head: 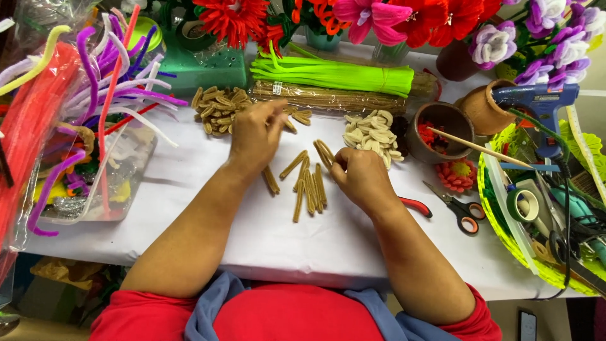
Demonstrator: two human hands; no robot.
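At the far left, a clear plastic tub on the white-covered table holds a tangle of purple, white, red and yellow pipe cleaners. Behind it sits a green foam block wrapped in clear film.

The left hand hovers palm down over the table, fingers loosely curled together with the tips pointing toward a heap of short folded tan pipe-cleaner pieces just to its left; a few such pieces lie at its fingertips, but whether it grips one cannot be told. Below and between the hands, a loose row of longer folded tan pipe-cleaner sticks lies on the table, one off near the left wrist.

The right hand rests just right of that row, fingers pinched shut on a small bundle of the tan sticks that juts up and left from its fingertips.

Behind the hands lie a bright green bundle of straight pipe cleaners and, in front of it, a long clear packet of tan pipe cleaners with a small white label near its left end. A pile of cream folded pieces lies right of that. Further right stand a brown bowl, red-handled scissors and a blue glue gun.
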